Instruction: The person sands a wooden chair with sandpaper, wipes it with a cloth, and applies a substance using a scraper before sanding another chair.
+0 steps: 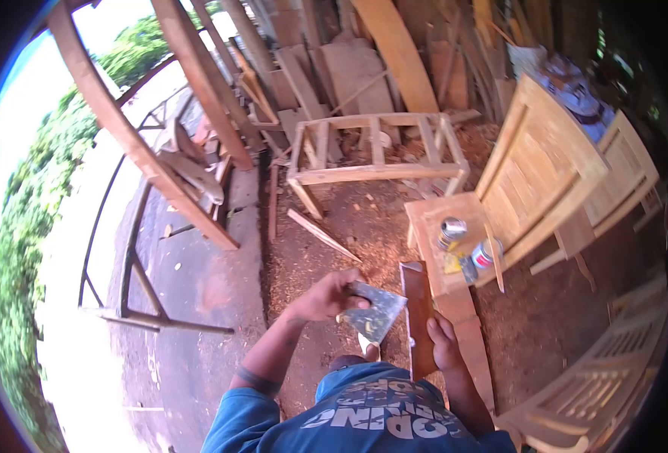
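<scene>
My left hand [328, 294] is closed on a flat grey scraper [379, 311] with pale smears on it. One corner of its blade points at the side of a reddish-brown wooden board [417, 313]. That board stands lengthwise in front of my body, and my right hand [446, 343] grips its right edge near the lower end. A small pale spot marks the board's left edge.
Two cans, a tin [452, 232] and a labelled can [486, 254] with a wooden stick [494, 257] across it, stand on a wooden seat [424, 215]. A slatted wooden frame [379, 175] lies ahead on shavings-covered ground. Carved panels [538, 158] lean at right; posts [138, 151] rise at left.
</scene>
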Motion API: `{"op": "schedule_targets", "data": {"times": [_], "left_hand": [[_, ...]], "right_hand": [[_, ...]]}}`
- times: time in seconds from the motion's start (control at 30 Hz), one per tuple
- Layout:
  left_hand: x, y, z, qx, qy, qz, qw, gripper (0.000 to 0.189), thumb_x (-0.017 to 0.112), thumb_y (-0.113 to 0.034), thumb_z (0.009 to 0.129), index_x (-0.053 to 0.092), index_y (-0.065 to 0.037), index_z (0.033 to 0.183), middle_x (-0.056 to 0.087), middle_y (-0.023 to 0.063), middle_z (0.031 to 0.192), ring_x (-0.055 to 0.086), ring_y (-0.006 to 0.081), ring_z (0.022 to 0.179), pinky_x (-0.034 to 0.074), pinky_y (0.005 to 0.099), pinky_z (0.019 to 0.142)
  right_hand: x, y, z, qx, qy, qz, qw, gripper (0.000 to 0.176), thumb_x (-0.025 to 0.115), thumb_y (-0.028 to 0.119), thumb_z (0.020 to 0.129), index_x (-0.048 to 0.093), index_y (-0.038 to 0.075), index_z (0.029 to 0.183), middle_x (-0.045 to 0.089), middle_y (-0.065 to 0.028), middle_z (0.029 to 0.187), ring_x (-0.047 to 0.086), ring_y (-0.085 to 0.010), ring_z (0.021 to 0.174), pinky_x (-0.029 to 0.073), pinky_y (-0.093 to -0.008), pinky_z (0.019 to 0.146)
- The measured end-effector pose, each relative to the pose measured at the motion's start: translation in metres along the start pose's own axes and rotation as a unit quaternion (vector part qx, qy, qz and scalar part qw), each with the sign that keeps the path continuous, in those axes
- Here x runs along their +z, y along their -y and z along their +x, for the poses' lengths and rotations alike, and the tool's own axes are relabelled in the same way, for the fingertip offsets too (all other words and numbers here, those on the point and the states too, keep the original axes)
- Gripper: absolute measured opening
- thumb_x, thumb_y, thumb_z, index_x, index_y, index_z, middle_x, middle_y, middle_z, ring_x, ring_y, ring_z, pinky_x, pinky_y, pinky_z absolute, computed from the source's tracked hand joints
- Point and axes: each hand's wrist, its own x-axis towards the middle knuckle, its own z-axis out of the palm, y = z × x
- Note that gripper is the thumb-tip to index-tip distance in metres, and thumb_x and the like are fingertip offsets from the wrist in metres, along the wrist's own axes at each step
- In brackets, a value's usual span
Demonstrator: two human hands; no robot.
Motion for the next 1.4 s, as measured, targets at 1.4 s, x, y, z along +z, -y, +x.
{"op": "schedule_targets", "data": {"times": [1.4], "left_hand": [[0.106, 0.097, -0.047, 0.073, -0.220, -0.512, 0.827, 0.022, 0.066, -0.019, 0.086, 0.051, -0.007, 0.097, 0.058, -0.0025, 0.086, 0.056, 0.0064, 0.081, 0.046, 0.0231, 0.070]], "right_hand": [[0.078, -0.062, 0.088, -0.398, -0.299, -0.418, 0.760, 0.045, 0.037, 0.038, 0.098, 0.047, -0.003, 0.112, 0.053, -0.0201, 0.100, 0.054, -0.0297, 0.087, 0.045, -0.0413, 0.077]]}}
